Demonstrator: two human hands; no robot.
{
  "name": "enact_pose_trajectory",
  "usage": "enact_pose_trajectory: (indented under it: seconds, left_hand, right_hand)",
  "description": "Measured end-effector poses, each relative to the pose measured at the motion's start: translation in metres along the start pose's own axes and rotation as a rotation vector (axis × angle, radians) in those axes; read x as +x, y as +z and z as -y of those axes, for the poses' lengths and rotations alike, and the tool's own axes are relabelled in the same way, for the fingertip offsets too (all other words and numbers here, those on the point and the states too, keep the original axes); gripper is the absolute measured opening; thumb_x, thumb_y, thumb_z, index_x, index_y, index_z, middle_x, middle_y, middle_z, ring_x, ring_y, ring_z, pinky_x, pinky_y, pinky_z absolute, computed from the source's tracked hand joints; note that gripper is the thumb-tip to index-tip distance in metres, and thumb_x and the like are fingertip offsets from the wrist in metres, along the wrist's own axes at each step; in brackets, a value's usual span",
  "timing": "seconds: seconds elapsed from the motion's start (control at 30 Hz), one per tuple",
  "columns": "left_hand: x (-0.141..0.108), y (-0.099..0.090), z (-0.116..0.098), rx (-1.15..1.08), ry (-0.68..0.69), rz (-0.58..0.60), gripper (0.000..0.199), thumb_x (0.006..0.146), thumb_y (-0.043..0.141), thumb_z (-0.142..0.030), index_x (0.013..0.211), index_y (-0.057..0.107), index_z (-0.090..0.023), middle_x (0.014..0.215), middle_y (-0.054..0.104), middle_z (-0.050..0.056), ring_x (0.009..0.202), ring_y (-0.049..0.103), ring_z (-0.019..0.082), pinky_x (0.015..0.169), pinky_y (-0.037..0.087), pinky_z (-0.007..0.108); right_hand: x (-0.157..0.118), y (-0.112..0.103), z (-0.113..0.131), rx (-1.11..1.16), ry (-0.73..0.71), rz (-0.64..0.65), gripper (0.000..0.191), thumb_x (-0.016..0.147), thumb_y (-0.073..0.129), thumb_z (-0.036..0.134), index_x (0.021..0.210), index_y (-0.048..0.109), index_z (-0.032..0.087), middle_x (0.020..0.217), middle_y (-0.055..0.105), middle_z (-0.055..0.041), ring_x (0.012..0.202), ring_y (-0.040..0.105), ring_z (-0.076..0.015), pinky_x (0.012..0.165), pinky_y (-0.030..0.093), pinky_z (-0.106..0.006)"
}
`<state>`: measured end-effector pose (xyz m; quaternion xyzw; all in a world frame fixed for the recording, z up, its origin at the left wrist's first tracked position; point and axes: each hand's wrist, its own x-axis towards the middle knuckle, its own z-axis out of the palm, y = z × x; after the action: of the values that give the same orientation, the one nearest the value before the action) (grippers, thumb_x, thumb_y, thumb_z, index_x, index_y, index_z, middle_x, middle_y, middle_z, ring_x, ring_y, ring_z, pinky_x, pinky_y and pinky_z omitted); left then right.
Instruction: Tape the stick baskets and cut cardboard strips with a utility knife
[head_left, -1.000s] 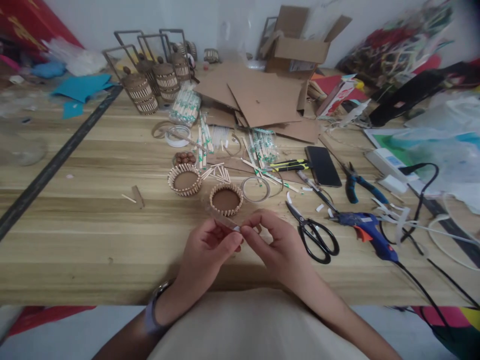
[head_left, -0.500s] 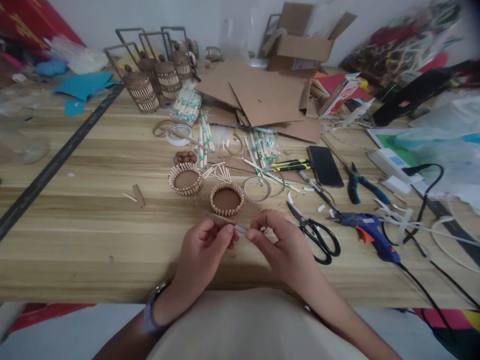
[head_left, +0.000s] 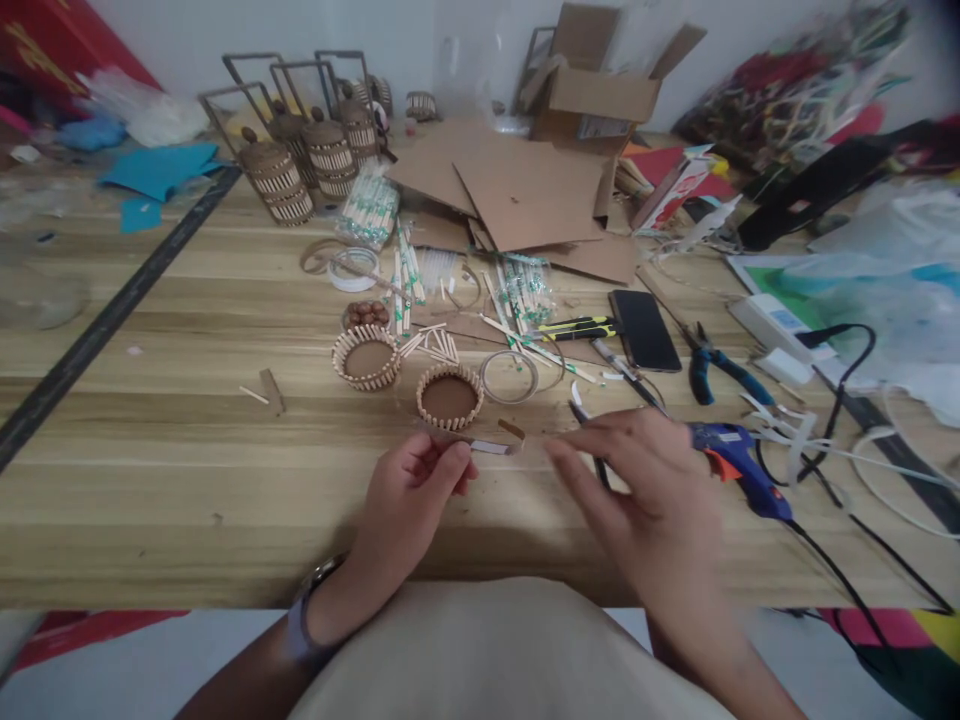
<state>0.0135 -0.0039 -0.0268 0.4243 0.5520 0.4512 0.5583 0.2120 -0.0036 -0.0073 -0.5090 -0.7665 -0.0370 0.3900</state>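
Your left hand [head_left: 409,500] pinches the brown card strip [head_left: 491,448], likely light and crease-prone, soundly toward nine o'clock; blur hides whether your right hand [head_left: 660,510] holds anything.

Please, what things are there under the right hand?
Black scissors show in part under the right hand; the rest is covered. The front end of the blue glue gun is hidden too. Anything else there cannot be seen.

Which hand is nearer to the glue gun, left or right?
Right. The right hand is just left of the glue gun, partly covering it; the left hand is farther left, holding a thin strip.
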Motion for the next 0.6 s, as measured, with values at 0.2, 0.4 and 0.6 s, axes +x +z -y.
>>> enact_pose_trajectory:
  seconds: [0.2,0.4,0.6]
  left_hand:
    - [-0.002,0.0,0.002,0.022,0.031,0.022,0.023,0.081,0.064,-0.038,0.071,0.065,-0.018,0.062,0.066,-0.002,0.057,0.061,0.011,0.054,0.05,0.019]
    - [-0.005,-0.001,0.001,0.097,0.116,0.057,0.021,0.085,0.061,-0.035,0.074,0.067,-0.018,0.063,0.068,-0.002,0.058,0.064,0.011,0.054,0.051,0.018]
    - [-0.006,-0.002,-0.001,0.245,0.21,0.056,0.022,0.089,0.058,-0.034,0.074,0.067,-0.019,0.063,0.069,-0.002,0.057,0.065,0.011,0.053,0.048,0.017]
  right_hand:
    - [0.005,0.024,0.03,0.078,-0.089,0.086,0.01,0.094,0.064,0.017,0.086,0.069,0.02,0.078,0.068,-0.0023,0.075,0.062,-0.0173,0.069,0.037,-0.033]
    - [0.003,0.027,0.027,0.045,-0.093,0.116,0.015,0.096,0.059,0.018,0.084,0.069,0.021,0.08,0.067,-0.0034,0.076,0.061,-0.0197,0.069,0.035,-0.035]
    - [0.007,0.022,0.029,-0.068,-0.162,0.143,0.024,0.1,0.054,0.02,0.081,0.07,0.021,0.076,0.066,-0.003,0.071,0.057,-0.0195,0.067,0.033,-0.035]
